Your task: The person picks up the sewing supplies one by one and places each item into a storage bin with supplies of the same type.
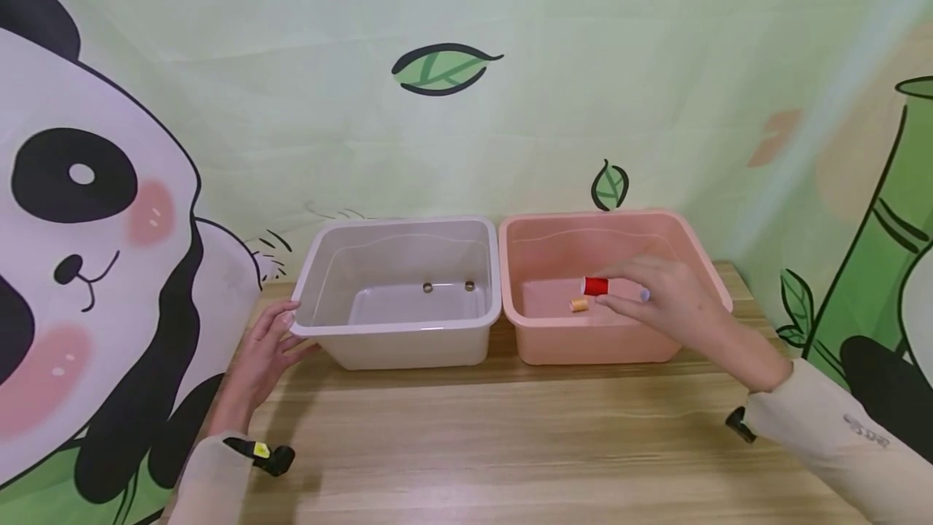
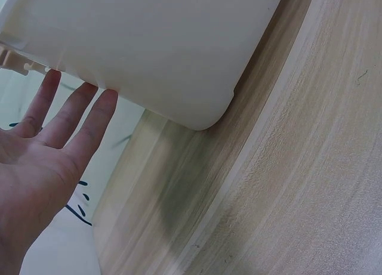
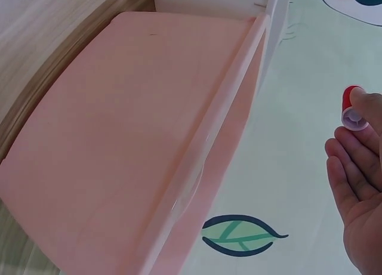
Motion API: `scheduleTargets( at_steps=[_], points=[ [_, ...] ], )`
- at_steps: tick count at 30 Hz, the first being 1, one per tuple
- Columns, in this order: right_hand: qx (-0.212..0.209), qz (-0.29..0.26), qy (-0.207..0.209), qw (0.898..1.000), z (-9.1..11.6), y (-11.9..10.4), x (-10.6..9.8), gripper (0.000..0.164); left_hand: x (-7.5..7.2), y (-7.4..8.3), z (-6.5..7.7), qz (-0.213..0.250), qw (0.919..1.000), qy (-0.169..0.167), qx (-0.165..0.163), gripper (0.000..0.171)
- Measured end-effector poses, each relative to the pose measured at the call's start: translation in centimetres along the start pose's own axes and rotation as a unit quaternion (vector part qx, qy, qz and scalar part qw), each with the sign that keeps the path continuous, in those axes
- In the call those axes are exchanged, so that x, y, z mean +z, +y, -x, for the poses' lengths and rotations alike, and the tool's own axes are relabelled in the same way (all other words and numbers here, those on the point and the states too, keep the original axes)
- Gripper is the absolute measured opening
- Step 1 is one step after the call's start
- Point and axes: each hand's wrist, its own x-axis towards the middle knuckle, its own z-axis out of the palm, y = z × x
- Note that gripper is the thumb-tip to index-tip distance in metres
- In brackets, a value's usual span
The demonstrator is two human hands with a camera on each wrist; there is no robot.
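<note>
My right hand (image 1: 666,294) pinches a small red thread spool (image 1: 595,287) with white ends between thumb and fingertips, over the pink basin (image 1: 594,344). In the right wrist view, the thumb lies across the spool's red side and its hollow white end (image 3: 354,120) shows. An orange-yellow spool (image 1: 579,305) lies in the pink basin below, and a pale blue piece (image 1: 645,296) shows partly behind my hand. At the near left corner of the white basin (image 1: 408,345), my left hand (image 1: 268,347) touches the rim, with straight fingers (image 2: 89,129) against its outer side.
Two small brownish pieces, one on the left (image 1: 428,288) and one on the right (image 1: 470,286), lie inside the white basin. Both basins stand side by side on a wood-grain table (image 1: 510,444). A printed cloth backdrop (image 1: 539,104) hangs right behind them.
</note>
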Motion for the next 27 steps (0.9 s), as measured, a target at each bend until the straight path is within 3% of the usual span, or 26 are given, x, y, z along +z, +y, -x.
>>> scheduleTargets(
  at_steps=[7, 12, 14, 19, 27],
  points=[
    [0.027, -0.004, -0.026, 0.999, -0.1, 0.5, -0.2, 0.061, 0.0, -0.1, -0.1, 0.006, 0.9999, -0.007, 0.007, 0.028],
    [0.021, -0.009, -0.022, 1.0, -0.3, 1.2, -0.3, 0.063, -0.1, -0.2, 0.0, 0.023, 0.9995, -0.016, 0.016, 0.027],
    [0.018, -0.012, -0.023, 0.999, -0.5, 1.5, -0.3, 0.059, -0.1, -0.2, 0.0, 0.025, 0.9994, -0.016, 0.018, 0.027],
    [0.031, -0.013, -0.044, 0.998, -0.9, 1.9, -0.6, 0.03, -0.1, -0.1, 0.0, 0.017, 0.9997, -0.009, 0.012, 0.027],
    [0.031, 0.003, -0.044, 0.999, -1.7, 2.4, -0.9, 0.034, -0.2, 0.0, 0.0, -0.001, 1.0, -0.004, 0.001, 0.03]
  ],
)
